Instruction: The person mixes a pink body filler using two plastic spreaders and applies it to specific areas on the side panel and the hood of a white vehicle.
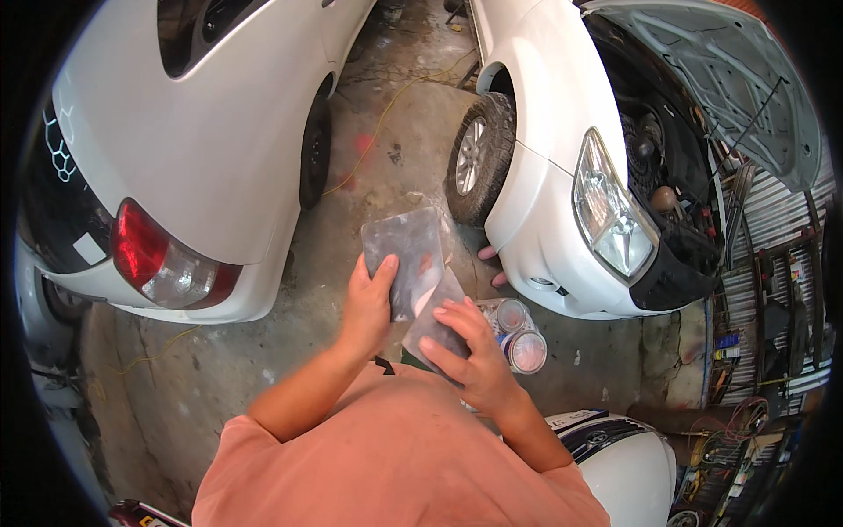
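- A big gray plate (408, 235) is held up in front of the chest by the left hand (367, 303), which is closed on its left edge, with the thumb laid on top.
- A small gray plate (423, 327) is gripped by the right hand (474, 351), and the fingers are spread over it.
- The big plate's lower right part is overlapped by the small plate, and some pale paste (427, 297) is seen there.
- Two round cans (528, 352) are seen just right of the right hand.
- The gray floor (413, 114) is crossed by a yellow cord (384, 123).
- A white car (237, 149) is parked on the left; another white car (549, 114) is parked on the right, its hood (711, 70) propped up.
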Motion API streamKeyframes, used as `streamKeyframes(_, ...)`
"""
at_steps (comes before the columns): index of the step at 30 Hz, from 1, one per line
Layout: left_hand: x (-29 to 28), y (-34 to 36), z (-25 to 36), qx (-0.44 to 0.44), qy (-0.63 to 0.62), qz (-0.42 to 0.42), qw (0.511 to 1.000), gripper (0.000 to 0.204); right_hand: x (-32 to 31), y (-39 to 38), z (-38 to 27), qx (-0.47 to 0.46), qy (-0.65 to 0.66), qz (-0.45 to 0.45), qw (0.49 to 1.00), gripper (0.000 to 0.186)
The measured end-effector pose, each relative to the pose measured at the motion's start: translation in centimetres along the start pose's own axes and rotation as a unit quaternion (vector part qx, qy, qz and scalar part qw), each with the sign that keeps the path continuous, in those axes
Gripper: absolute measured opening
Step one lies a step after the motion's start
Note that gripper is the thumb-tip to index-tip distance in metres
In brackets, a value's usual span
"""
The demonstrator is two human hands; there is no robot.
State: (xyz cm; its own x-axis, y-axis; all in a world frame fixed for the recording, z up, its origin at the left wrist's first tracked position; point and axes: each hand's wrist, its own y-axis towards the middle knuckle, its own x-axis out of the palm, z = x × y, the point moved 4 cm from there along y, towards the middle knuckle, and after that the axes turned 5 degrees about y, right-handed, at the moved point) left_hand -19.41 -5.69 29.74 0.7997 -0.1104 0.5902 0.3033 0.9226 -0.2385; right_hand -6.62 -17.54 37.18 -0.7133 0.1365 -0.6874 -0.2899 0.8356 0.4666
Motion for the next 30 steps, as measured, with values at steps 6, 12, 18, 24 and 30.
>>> streamKeyframes(6, -1.4, -1.5, -0.7, -0.052, 0.006, 0.066, 0.996, 0.034, 0.6, -4.0, 8.4, 0.107, -0.131, -0.066, 0.983, 0.053)
streamKeyframes(12, -1.5, -1.8, 1.1, 0.047, 0.088, -0.002, 0.995, 0.032, -0.5, -1.3, 3.6, 0.021, -0.186, -0.047, 0.981, 0.057)
streamKeyframes(18, -0.7, -2.4, 2.6, 0.117, 0.152, -0.005, 0.981, 0.032, -1.2, 1.4, 1.5, -0.035, -0.219, -0.059, 0.973, 0.051)
streamKeyframes(24, -0.7, -2.7, 2.5, 0.085, 0.329, -0.102, 0.935, 0.036, -1.6, 1.7, 2.0, 0.002, -0.207, -0.095, 0.974, 0.044)
streamKeyframes(30, -0.3, -1.8, 3.2, 0.170, 0.306, 0.024, 0.937, 0.035, 2.7, -0.9, 0.3, -0.025, -0.112, -0.111, 0.987, 0.042)
